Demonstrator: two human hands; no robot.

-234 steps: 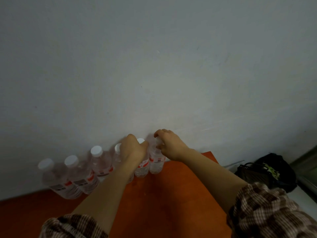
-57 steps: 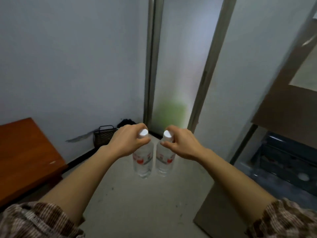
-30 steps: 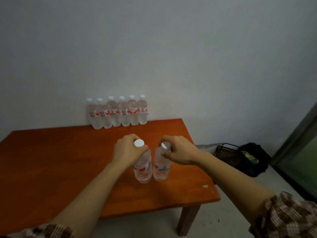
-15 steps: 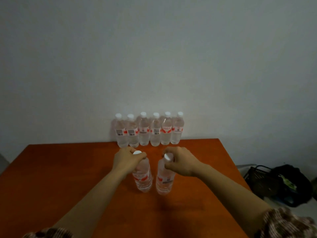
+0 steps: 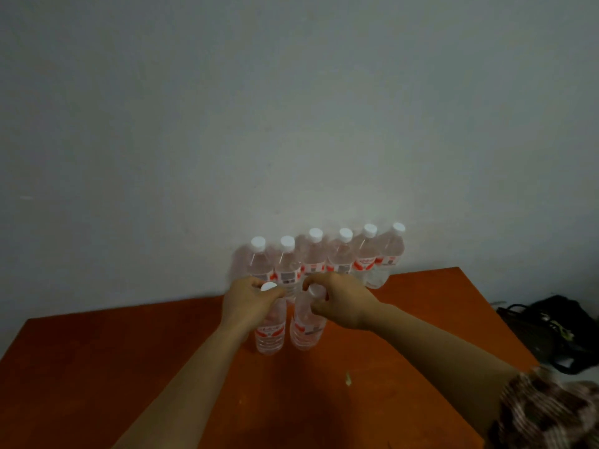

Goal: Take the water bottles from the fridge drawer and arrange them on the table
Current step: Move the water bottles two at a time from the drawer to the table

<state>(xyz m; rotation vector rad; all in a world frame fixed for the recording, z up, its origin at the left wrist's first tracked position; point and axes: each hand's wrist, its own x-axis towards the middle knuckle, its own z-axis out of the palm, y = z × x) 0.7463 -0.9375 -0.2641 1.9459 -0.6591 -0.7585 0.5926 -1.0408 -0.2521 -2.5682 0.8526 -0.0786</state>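
My left hand (image 5: 248, 303) grips the neck of a clear water bottle (image 5: 269, 337) with a white cap and a red label. My right hand (image 5: 342, 301) holds a second such bottle (image 5: 304, 333) by its top, right beside the first. Both bottles stand upright over the orange wooden table (image 5: 97, 367); whether their bases touch it I cannot tell. Just behind them, a row of several identical bottles (image 5: 338, 254) stands along the table's far edge against the wall. The fridge drawer is out of view.
A pale grey wall (image 5: 291, 108) rises directly behind the table. On the floor to the right lie a dark wire basket and a black bag (image 5: 547, 328). A small pale speck (image 5: 348, 379) sits on the tabletop near my right forearm.
I turned from the fridge side back to the table. Both hands carried their bottles forward, and they are now close in front of the row at the wall.
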